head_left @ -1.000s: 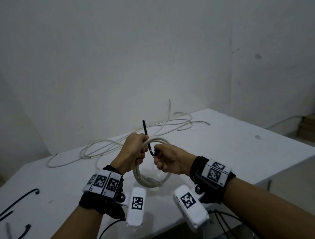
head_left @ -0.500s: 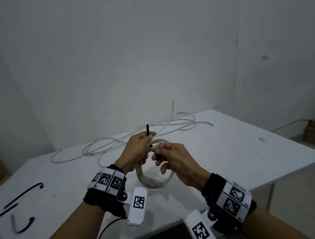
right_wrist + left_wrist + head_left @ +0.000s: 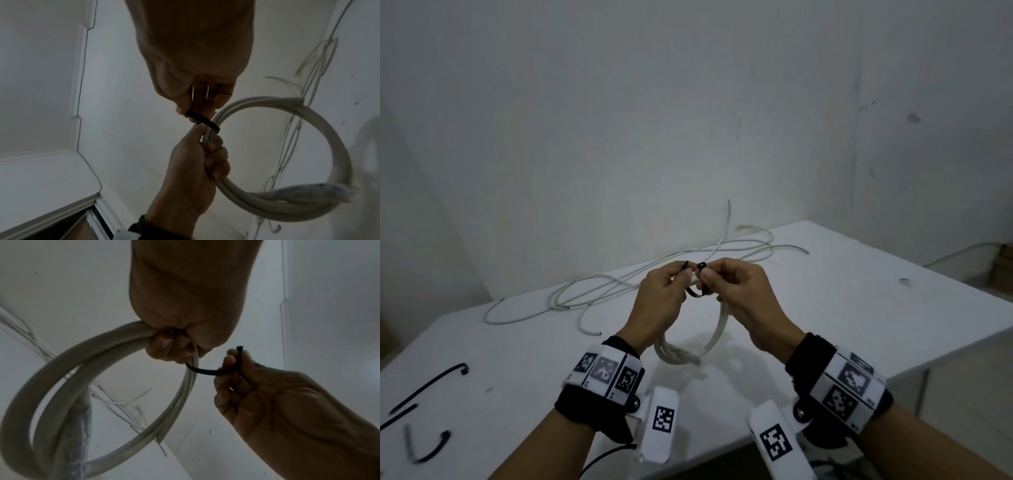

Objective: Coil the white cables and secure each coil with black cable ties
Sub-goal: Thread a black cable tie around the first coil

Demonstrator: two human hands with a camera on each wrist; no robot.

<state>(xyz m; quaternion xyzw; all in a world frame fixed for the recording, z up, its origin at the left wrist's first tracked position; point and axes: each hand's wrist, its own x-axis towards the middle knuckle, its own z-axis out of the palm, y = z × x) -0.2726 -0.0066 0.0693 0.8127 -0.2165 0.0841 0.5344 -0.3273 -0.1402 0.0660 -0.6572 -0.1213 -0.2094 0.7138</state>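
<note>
I'm at the tying step. My left hand (image 3: 666, 301), mid-frame in the head view, has its fingers curled round the coil (image 3: 717, 337), which hangs below both hands just over the table (image 3: 859, 291). It also pinches one end of the tie (image 3: 207, 370) near its thumb. My right hand (image 3: 739, 294) pinches the other end, the head end by the look of it, with the black strap looped under the strands.

Next, I judge, the tip has to go into the head and be pulled snug (a fine alignment, both ends small).

More cables (image 3: 654, 274) lie loose along the table's far edge, and spare ties (image 3: 428, 387) sit at lower left.
</note>
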